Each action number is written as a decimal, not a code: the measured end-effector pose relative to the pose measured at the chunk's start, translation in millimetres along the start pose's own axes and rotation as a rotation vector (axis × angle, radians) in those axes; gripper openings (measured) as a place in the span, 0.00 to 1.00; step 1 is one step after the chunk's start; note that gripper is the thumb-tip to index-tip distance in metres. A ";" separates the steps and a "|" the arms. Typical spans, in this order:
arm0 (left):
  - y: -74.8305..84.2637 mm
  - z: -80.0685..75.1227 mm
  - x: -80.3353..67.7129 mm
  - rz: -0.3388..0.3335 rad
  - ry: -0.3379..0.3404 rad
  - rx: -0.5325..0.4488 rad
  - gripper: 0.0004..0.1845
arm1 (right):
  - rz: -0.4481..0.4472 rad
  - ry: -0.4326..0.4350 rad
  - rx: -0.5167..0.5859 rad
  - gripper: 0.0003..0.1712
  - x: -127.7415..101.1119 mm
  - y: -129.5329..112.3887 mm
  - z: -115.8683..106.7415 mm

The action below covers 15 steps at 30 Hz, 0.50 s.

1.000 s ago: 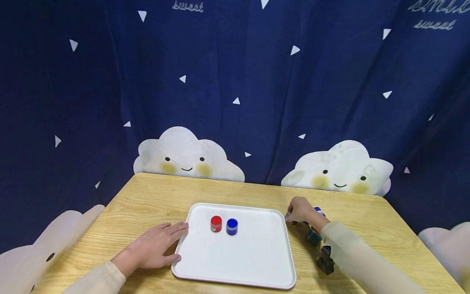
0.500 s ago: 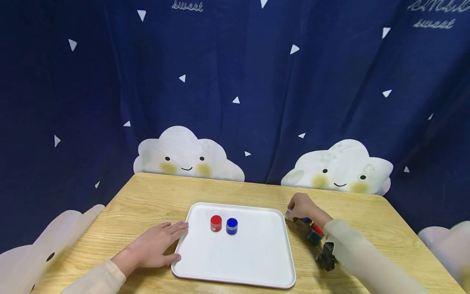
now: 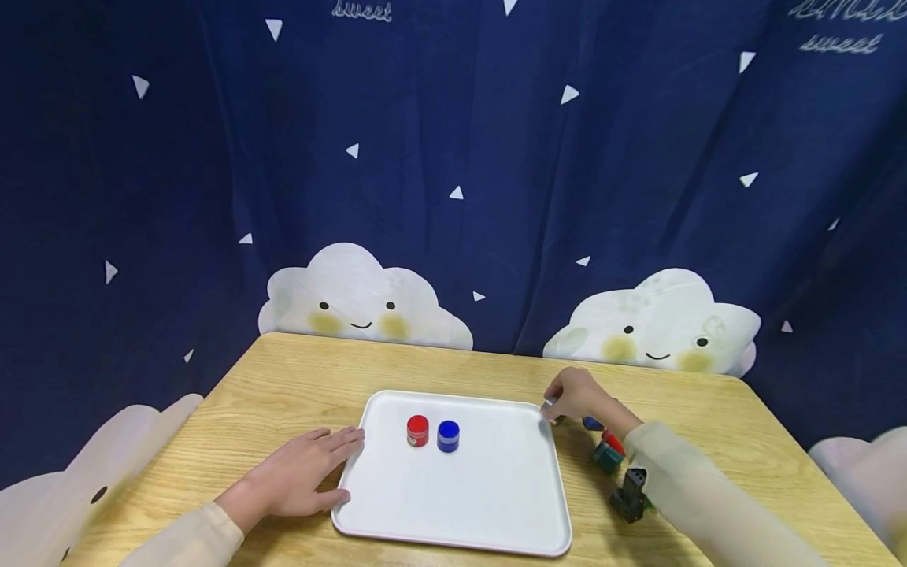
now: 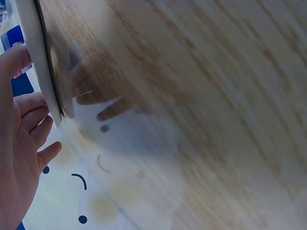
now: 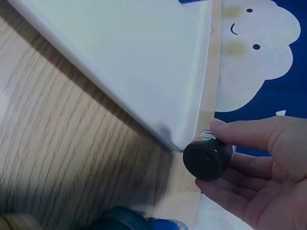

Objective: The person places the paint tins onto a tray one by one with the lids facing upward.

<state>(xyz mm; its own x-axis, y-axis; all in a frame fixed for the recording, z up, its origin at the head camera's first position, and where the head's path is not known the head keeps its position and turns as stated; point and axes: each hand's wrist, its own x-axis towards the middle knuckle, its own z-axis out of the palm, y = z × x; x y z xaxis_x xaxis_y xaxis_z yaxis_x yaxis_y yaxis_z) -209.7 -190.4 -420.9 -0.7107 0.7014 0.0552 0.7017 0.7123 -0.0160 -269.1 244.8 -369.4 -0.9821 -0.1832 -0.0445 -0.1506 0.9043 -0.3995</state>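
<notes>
A white tray (image 3: 496, 504) lies on the wooden table (image 3: 298, 394) with a red-capped jar (image 3: 417, 430) and a blue-capped jar (image 3: 448, 435) standing side by side on it. My left hand (image 3: 305, 472) rests flat on the table, fingers (image 4: 29, 115) touching the tray's left rim (image 4: 41, 72). My right hand (image 3: 577, 398) pinches a small dark jar (image 5: 207, 157) just above the tray's far right corner (image 5: 184, 139); in the head view the jar is mostly hidden by the fingers.
Beside the tray's right edge stand more small jars: a blue one (image 3: 592, 424), a red one (image 3: 613, 441), a dark green one (image 3: 606, 457) and a black one (image 3: 629, 496). A dark blue curtain with cloud faces (image 3: 361, 303) hangs behind the table.
My right hand has lifted a small jar from the group at the right and moved it left and up toward the tray's far right corner. The left hand has stayed put.
</notes>
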 end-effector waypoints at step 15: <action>-0.1 0.3 -0.6 0.004 0.000 0.001 0.36 | -0.050 -0.059 0.073 0.17 -2.0 -15.4 10.6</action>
<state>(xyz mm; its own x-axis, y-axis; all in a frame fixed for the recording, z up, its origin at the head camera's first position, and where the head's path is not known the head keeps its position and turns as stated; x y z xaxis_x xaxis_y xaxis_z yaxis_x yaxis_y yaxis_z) -209.4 -190.9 -421.3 -0.7079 0.7041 0.0554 0.7044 0.7096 -0.0168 -263.6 227.2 -372.8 -0.9649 -0.2515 -0.0759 -0.1881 0.8632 -0.4684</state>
